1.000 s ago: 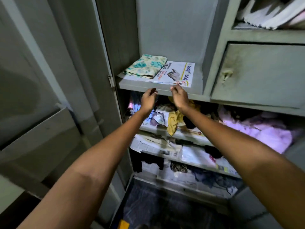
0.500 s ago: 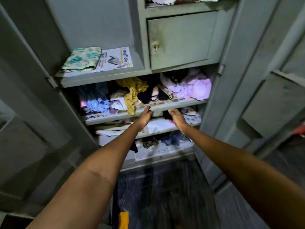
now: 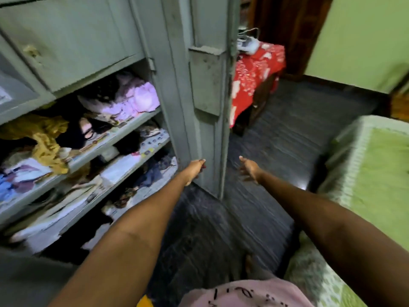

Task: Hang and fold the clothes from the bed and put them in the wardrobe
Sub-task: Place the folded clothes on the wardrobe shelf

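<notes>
The grey metal wardrobe (image 3: 93, 41) stands open on the left, its shelves stuffed with clothes: a pink heap (image 3: 135, 100), a mustard garment (image 3: 44, 138) and darker pieces on newspaper lining. The bed (image 3: 376, 169) with a green patterned sheet lies at the right. My left hand (image 3: 195, 170) hangs empty in front of the open wardrobe door (image 3: 208, 80), fingers loosely curled. My right hand (image 3: 249, 169) reaches out over the dark floor with fingers spread, holding nothing.
A small table under a red floral cloth (image 3: 254, 72) stands behind the open door, with a white object on top. Dark tiled floor (image 3: 276, 140) runs between wardrobe and bed. A green wall (image 3: 358, 38) is at the back right. My foot (image 3: 252, 267) shows below.
My view has swung right, away from the wardrobe shelves toward the bed. Both hands came down from the upper shelf edge and are now empty in the air.
</notes>
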{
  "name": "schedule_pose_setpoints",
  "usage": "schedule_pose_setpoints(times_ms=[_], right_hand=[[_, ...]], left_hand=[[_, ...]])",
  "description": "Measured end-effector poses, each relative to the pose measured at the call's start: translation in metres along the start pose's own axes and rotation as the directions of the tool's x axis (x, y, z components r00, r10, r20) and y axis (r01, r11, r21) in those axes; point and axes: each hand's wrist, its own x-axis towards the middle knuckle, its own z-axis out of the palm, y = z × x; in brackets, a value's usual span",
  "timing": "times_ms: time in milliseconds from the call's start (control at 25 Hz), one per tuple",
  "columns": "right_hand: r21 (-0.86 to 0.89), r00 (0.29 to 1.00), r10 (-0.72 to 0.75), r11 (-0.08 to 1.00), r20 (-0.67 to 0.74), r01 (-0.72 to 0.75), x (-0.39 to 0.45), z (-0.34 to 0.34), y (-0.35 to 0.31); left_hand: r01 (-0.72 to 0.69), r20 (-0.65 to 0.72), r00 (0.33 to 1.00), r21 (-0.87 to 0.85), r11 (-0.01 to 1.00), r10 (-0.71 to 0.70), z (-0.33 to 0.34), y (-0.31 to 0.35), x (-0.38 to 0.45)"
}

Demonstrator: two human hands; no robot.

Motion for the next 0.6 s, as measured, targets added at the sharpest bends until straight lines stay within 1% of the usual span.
schedule_pose_setpoints(times_ms=[80,200,280,400,520,600], right_hand=[[0.067,0.996,0.047,0.997,-0.081,-0.041,-0.004,-0.052,0.021],[0.178,0.974,0.102,0.982,-0.200,-0.066,-0.011,-0.123,0.046],[0.260,0.946,0.139,0.964,-0.292,-0.062,-0.013,-0.176,0.063],[0.367,0.899,0.217,0.928,-0.380,-0.068,-0.014,-0.253,0.090],[0.438,0.882,0.255,0.897,-0.396,-0.063,-0.008,-0.324,0.108],[0.472,0.859,0.275,0.880,-0.431,-0.045,-0.001,-0.380,0.115]], left_hand=[[-0.018,0.102,0.995,0.072,0.997,0.011,0.050,0.021,0.009],[-0.075,0.227,0.973,0.117,0.990,0.047,0.123,0.056,0.016],[-0.131,0.340,0.938,0.157,0.979,0.071,0.177,0.081,0.020],[-0.187,0.487,0.871,0.207,0.960,0.065,0.258,0.118,0.024],[-0.255,0.559,0.825,0.247,0.935,0.078,0.326,0.160,0.041],[-0.313,0.586,0.803,0.256,0.914,0.111,0.379,0.197,0.060]])
